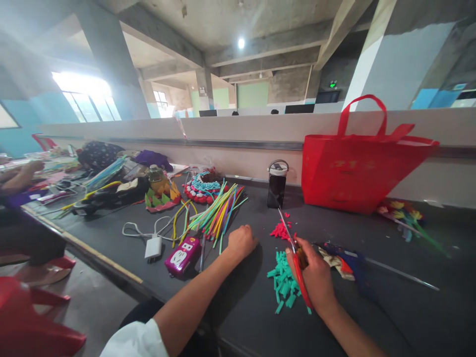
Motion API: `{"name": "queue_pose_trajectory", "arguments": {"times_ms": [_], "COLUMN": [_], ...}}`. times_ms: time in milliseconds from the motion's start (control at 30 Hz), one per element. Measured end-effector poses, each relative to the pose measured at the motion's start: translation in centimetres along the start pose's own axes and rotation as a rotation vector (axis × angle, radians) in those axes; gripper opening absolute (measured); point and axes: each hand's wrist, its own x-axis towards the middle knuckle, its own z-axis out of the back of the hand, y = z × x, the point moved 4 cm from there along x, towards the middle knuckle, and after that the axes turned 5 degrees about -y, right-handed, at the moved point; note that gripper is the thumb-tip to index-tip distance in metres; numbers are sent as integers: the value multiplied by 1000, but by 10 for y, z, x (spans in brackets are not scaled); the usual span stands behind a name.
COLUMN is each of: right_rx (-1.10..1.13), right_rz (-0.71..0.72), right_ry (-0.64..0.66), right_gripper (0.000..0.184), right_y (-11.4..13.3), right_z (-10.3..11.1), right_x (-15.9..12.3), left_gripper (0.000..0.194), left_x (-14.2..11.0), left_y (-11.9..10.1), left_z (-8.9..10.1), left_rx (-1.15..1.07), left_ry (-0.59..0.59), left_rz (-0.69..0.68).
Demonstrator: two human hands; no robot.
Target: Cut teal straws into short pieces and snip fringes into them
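Note:
My right hand point(316, 277) holds a pair of scissors point(303, 285) by the red handles, blades pointing away from me. Beneath and left of it lies a pile of short teal cut pieces point(283, 277). Beyond them, close to the blades, is a smaller heap of red pieces point(279, 230). My left hand point(242, 241) rests closed on the dark table point(238, 302); its fingertips are turned away, so anything inside is hidden. A bundle of coloured pipe cleaners point(219, 210) fans out just beyond my left hand.
A purple power socket point(182, 255) and white charger point(153, 247) lie left. A phone point(276, 191) leans on a tumbler point(278, 167); a red bag point(353, 173) stands behind. Right of my hand are a dark blue item point(351, 260) and thin rod point(401, 273). Another person's arm point(22, 176) shows far left.

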Motion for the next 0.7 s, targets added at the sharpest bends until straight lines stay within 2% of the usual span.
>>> {"name": "queue_pose_trajectory", "arguments": {"times_ms": [333, 533, 700], "right_rx": [-27, -19, 28], "right_rz": [-17, -41, -75], "right_ry": [9, 6, -17], "right_gripper": [38, 40, 41], "right_y": [-5, -7, -2], "right_z": [-1, -1, 2], "right_x": [-1, 1, 4], "left_gripper": [25, 24, 25], "left_x": [9, 17, 14], "left_y": [11, 20, 11], "left_z": [-1, 11, 22], "left_rx": [-24, -50, -95], "left_ry": [-11, -67, -100], "left_rz": [19, 39, -22]}}
